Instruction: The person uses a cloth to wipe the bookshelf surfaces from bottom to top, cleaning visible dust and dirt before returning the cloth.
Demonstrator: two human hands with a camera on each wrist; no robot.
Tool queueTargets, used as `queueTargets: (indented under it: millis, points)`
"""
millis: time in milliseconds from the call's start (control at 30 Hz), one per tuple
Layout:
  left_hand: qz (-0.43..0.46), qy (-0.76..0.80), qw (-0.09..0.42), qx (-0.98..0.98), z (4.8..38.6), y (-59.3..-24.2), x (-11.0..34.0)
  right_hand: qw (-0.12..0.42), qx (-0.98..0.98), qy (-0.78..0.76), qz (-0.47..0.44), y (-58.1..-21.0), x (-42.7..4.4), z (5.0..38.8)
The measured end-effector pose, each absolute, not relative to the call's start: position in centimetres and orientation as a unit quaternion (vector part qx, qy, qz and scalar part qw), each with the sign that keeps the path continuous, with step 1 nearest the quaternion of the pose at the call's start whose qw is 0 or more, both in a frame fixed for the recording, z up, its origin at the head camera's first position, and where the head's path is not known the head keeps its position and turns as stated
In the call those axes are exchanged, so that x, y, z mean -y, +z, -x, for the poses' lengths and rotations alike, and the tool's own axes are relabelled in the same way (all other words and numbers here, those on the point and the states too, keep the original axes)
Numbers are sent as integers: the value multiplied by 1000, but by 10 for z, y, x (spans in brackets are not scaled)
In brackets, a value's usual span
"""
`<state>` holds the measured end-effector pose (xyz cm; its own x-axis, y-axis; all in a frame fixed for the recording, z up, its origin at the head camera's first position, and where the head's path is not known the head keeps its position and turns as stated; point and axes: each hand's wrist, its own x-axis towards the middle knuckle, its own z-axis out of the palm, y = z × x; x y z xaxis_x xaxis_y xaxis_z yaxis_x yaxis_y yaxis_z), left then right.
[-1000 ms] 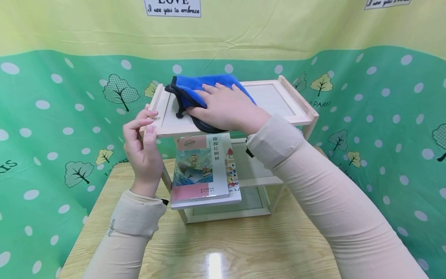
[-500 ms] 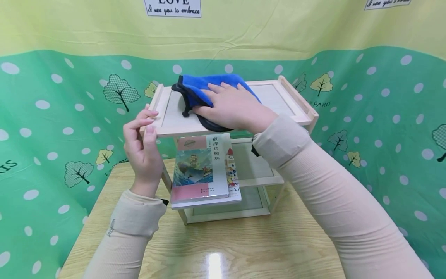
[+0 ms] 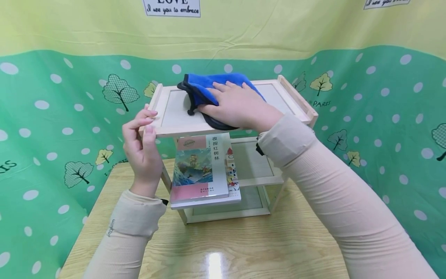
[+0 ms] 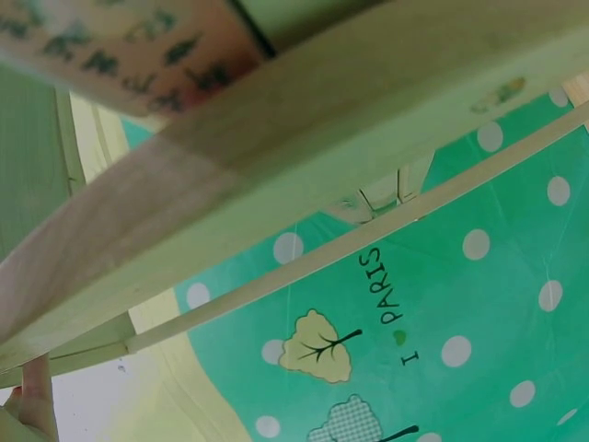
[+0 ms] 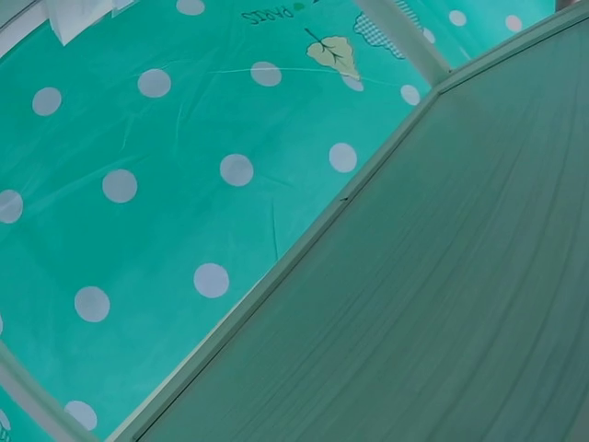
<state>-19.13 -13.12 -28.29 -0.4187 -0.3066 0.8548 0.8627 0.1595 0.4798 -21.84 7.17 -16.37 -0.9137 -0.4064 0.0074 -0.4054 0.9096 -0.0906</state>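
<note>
A small pale wooden shelf rack (image 3: pixel 174 110) stands on the table in the head view. Its left front corner is gripped by my left hand (image 3: pixel 143 151), thumb on the front edge and fingers over the side rail. On the top board lies a blue cloth (image 3: pixel 209 80) with black edging. My right hand (image 3: pixel 240 105) presses flat on the cloth, fingers extended. The left wrist view catches a finger (image 4: pixel 37 396) beside the rack's frame (image 4: pixel 304 175). In the right wrist view a rack board (image 5: pixel 414 267) fills the lower right, and the hand is out of sight.
Two stacked books (image 3: pixel 198 170) lie at the left of the middle shelf, jutting past its front. Below is a lower shelf (image 3: pixel 251 199). The wood-grain table (image 3: pixel 223 240) extends in front. A green and yellow curtain (image 3: pixel 366 97) surrounds the back and sides.
My right hand has slid the blue cloth a little to the right across the top board. The left hand and the rack stay where they were.
</note>
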Motion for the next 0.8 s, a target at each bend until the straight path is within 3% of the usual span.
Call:
queueTargets:
  millis: [800]
  points:
    - [238,-607,486,581,192,-282,131,6,-985,-38,166,-165,-97,222]
